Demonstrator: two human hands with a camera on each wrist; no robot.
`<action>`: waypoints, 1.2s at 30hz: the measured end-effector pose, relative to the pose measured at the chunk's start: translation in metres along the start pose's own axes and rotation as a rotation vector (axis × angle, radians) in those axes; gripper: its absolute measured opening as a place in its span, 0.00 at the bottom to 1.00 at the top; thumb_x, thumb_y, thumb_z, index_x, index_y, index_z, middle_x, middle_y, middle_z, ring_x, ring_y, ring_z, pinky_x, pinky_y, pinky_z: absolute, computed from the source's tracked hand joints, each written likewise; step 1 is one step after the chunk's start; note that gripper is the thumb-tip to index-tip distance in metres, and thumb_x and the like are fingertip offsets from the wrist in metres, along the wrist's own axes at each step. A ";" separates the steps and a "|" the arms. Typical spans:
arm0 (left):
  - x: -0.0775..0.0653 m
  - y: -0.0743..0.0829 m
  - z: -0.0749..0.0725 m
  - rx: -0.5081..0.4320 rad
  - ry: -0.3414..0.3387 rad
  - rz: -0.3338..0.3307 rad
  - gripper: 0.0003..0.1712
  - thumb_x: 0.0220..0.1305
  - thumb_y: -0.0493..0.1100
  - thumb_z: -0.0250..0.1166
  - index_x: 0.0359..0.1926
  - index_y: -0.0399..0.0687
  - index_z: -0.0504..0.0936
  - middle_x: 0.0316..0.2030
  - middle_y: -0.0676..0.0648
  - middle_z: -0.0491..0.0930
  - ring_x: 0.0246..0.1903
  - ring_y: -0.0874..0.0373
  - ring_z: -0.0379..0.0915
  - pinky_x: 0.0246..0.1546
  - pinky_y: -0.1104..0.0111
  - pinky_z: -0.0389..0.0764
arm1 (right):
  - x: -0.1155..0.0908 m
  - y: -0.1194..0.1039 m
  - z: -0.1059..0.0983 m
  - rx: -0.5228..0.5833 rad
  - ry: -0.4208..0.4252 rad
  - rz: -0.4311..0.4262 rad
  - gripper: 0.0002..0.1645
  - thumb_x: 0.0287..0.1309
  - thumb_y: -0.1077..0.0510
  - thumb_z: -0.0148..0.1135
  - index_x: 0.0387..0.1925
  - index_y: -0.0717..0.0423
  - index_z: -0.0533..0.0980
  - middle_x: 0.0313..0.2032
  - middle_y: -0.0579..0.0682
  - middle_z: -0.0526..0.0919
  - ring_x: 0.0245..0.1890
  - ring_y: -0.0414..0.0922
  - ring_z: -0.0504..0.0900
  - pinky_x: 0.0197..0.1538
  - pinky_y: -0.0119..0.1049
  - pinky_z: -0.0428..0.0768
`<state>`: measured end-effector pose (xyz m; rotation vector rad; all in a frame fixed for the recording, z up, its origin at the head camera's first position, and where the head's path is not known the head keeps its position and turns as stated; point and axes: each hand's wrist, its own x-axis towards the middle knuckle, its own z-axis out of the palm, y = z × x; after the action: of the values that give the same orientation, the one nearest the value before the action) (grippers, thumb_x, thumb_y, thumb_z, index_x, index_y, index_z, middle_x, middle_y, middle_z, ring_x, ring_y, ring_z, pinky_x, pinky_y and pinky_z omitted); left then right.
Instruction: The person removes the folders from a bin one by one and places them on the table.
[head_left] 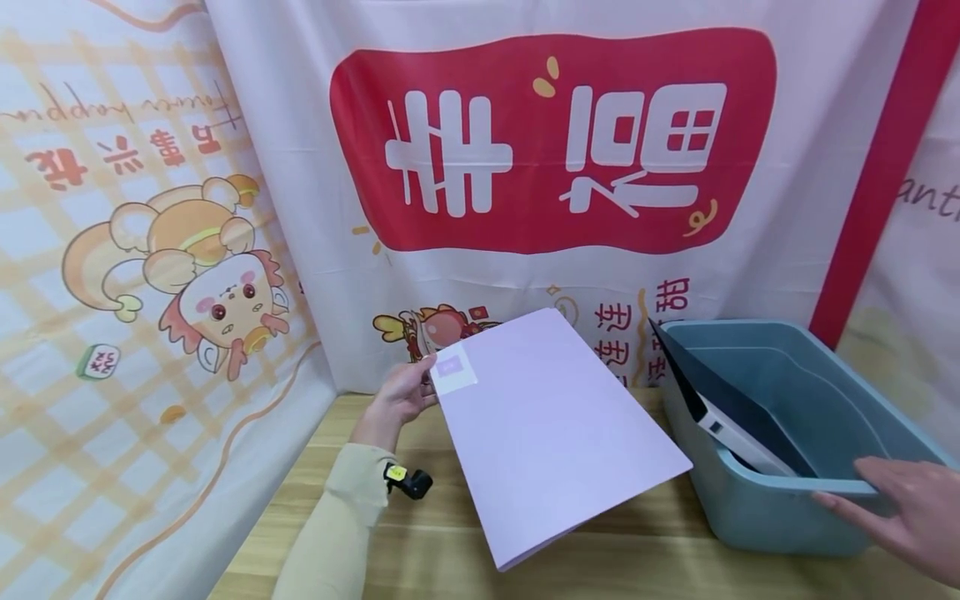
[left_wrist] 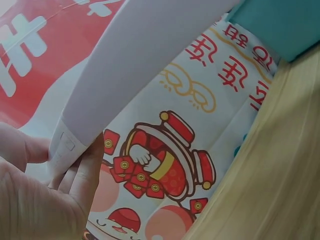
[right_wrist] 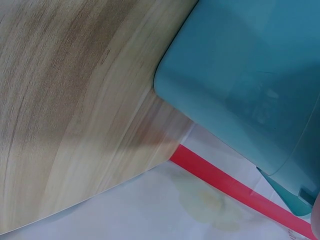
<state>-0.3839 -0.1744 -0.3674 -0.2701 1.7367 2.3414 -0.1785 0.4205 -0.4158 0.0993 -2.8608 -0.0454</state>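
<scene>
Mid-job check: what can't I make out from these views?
- Head: anything inside the pale lilac rectangular folder, hidden by its cover.
- Head: the lower end of the dark folder with a white spine, behind the blue-grey plastic bin's near wall.
- Left wrist: print on the small pale label, too faint and small.
- Right wrist: most of the right hand, cut by the edge.

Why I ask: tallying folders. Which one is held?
The pale lilac folder, gripped by the left hand; the dark folder leans in the blue bin.
</scene>
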 end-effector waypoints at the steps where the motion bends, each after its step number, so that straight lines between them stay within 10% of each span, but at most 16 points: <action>1: 0.001 -0.001 0.002 0.014 -0.007 0.003 0.20 0.79 0.46 0.56 0.60 0.34 0.75 0.37 0.44 0.86 0.35 0.54 0.85 0.40 0.63 0.87 | 0.000 0.000 0.000 -0.001 0.000 -0.001 0.36 0.57 0.25 0.62 0.25 0.54 0.75 0.20 0.44 0.73 0.22 0.44 0.73 0.29 0.46 0.81; 21: 0.022 -0.040 0.052 0.186 -0.084 0.000 0.23 0.77 0.48 0.58 0.58 0.32 0.78 0.41 0.40 0.86 0.37 0.51 0.85 0.44 0.59 0.87 | -0.001 0.000 -0.002 -0.019 0.004 0.011 0.44 0.54 0.23 0.63 0.34 0.63 0.80 0.27 0.57 0.83 0.25 0.51 0.79 0.35 0.60 0.86; 28: 0.033 -0.050 0.070 0.179 -0.087 -0.024 0.23 0.76 0.50 0.61 0.59 0.35 0.79 0.44 0.40 0.86 0.38 0.51 0.85 0.45 0.58 0.87 | -0.002 -0.003 -0.004 -0.020 0.007 -0.010 0.34 0.58 0.25 0.61 0.22 0.48 0.68 0.17 0.44 0.64 0.18 0.42 0.65 0.24 0.37 0.71; 36: 0.046 -0.059 0.091 0.200 -0.102 -0.055 0.23 0.75 0.51 0.62 0.58 0.37 0.80 0.49 0.38 0.85 0.43 0.49 0.85 0.48 0.57 0.86 | -0.004 -0.006 -0.009 -0.016 -0.015 0.001 0.33 0.60 0.25 0.60 0.22 0.48 0.67 0.17 0.44 0.64 0.18 0.42 0.65 0.25 0.37 0.70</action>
<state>-0.4133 -0.0680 -0.4080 -0.1597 1.8701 2.0851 -0.1714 0.4146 -0.4089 0.0943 -2.8747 -0.0690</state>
